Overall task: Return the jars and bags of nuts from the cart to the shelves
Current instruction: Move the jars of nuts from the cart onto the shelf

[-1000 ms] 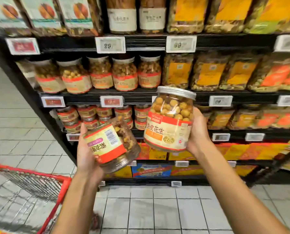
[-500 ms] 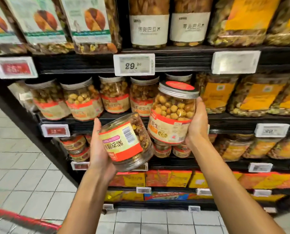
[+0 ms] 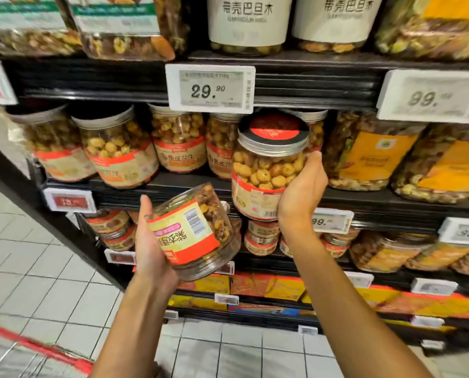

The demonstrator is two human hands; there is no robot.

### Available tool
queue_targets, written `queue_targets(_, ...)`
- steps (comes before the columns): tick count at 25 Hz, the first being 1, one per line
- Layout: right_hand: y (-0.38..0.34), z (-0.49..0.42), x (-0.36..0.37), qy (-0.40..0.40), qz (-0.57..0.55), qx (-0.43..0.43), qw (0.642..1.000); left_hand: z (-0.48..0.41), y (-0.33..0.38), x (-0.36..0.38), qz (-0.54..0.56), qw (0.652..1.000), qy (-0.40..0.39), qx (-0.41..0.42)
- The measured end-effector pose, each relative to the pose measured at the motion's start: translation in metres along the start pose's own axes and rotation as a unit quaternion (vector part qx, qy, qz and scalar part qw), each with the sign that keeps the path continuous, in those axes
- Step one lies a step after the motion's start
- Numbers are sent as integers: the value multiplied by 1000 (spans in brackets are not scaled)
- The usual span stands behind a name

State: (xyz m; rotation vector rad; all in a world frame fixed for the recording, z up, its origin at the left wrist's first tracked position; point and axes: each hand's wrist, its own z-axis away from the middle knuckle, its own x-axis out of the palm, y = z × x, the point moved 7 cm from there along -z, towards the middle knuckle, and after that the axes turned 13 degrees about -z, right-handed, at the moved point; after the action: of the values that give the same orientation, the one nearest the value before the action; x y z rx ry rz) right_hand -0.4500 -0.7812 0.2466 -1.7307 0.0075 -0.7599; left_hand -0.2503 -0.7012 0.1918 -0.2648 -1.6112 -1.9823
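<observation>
Compared with half a second ago, the shelves fill more of the view. The upright jar (image 3: pixel 266 170) has come up, so its red-topped lid now sits just under the 29.90 price tag (image 3: pixel 210 88). Of the cart (image 3: pixel 37 347), only a blurred red rim shows in the bottom left corner.

The right hand (image 3: pixel 301 192) grasps that jar from its right side, palm against the wall and thumb pointing up near the lid. It holds the jar in front of the middle shelf (image 3: pixel 391 203), with the base below the shelf's front lip. Whether the jar touches the shelf cannot be told.

The left hand (image 3: pixel 151 246) is lower and nearer the body. It grips a second jar (image 3: pixel 192 230) from the left, thumb raised. This jar is tilted, base toward the camera and label upside down.

That makes two jars in the hands. On the middle shelf stand four similar jars in a row (image 3: pixel 177 140), and a fifth is half hidden behind the raised one. Bags with orange labels (image 3: pixel 369 156) stand just to the right.
</observation>
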Motion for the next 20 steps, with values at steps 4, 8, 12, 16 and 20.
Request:
queue_targets(4, 9, 13, 20, 26, 10, -10, 1000, -9, 5, -15, -18, 1000, 20, 4)
queue_targets(8, 22, 23, 48, -3, 29, -3, 1000, -17, 16, -27, -25, 999, 27, 16)
queue_targets(12, 33, 23, 69, 1, 101, -3, 995, -24, 28, -34, -8, 999, 3, 42)
queue_targets(16, 44, 17, 73, 6, 129, 19, 992, -33, 34, -40, 6, 998, -4, 57)
queue_targets(20, 18, 24, 71, -9, 205, -96, 974, -38, 35, -43, 1, 999, -8, 46)
